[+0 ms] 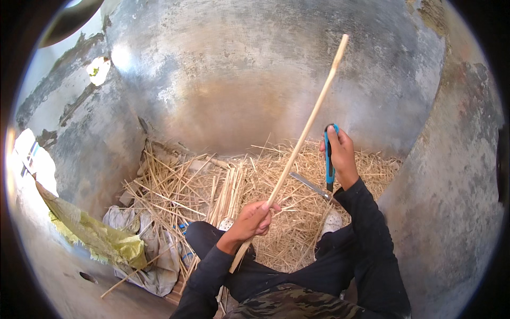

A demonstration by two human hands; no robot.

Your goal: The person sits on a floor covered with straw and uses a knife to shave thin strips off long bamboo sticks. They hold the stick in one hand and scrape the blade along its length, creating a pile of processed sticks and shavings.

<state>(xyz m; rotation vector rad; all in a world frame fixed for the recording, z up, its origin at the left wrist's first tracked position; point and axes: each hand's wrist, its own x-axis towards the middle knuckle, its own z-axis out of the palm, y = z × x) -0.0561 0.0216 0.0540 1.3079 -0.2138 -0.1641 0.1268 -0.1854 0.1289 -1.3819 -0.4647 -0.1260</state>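
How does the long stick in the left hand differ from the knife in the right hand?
The stick is pale, plain wood, long and thin, running up far past the left hand; the knife is much shorter, with a blue handle and a grey metal blade. The stick slants up to the right, while the knife's handle stands nearly upright in the right hand and its blade angles down-left. Both are gripped in a closed hand above the straw.
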